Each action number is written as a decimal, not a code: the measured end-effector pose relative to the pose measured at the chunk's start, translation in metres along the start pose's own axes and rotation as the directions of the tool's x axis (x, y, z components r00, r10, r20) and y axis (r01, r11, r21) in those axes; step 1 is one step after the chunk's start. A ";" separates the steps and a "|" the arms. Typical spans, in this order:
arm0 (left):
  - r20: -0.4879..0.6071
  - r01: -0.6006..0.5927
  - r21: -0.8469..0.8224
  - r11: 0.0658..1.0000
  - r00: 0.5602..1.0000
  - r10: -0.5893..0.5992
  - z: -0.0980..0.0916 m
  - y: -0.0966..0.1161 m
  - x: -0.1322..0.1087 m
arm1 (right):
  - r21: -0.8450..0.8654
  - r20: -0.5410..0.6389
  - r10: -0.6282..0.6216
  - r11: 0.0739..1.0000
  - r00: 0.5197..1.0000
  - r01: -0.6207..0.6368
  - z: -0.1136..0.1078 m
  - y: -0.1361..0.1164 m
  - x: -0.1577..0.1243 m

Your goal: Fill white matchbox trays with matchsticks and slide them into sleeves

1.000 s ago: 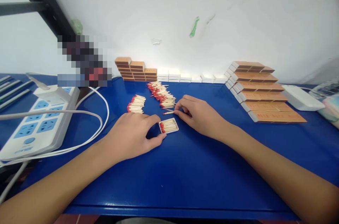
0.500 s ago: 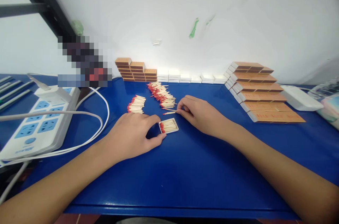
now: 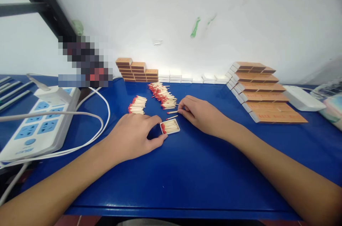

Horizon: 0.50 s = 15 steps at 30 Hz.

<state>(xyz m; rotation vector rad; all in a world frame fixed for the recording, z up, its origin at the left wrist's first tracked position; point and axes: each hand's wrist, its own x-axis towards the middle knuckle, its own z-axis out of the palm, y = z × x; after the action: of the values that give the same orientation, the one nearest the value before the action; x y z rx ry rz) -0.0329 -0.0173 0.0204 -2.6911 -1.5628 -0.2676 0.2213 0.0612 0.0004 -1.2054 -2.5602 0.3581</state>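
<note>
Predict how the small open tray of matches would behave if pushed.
The tray would probably slide easily, since the blue tabletop looks smooth and glossy. It seems unlikely to tip over, lying flat with low walls. Its matches might spill if lifted at a slant, as the top is open.

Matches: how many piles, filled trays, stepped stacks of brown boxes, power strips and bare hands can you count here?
Left match pile and right match pile: 2
Tray of matches: 1
Left box stack and right box stack: 2
Power strip: 1
Left hand and right hand: 2
Total: 8
</note>
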 end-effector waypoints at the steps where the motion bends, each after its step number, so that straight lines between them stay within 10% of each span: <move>1: 0.000 0.000 -0.002 1.000 1.000 0.000 0.000 0.000 0.000 | -0.002 0.000 0.000 1.000 1.000 0.000 0.000 0.000 0.000; 15: -0.007 0.007 -0.006 1.000 1.000 -0.007 0.003 0.000 0.001 | 0.074 0.048 -0.132 0.989 0.990 0.128 -0.014 -0.024 -0.018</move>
<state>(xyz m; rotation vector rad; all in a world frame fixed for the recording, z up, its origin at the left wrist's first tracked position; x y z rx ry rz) -0.0317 -0.0161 0.0176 -2.6858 -1.5727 -0.2819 0.2199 0.0336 0.0190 -1.0112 -2.6310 0.4526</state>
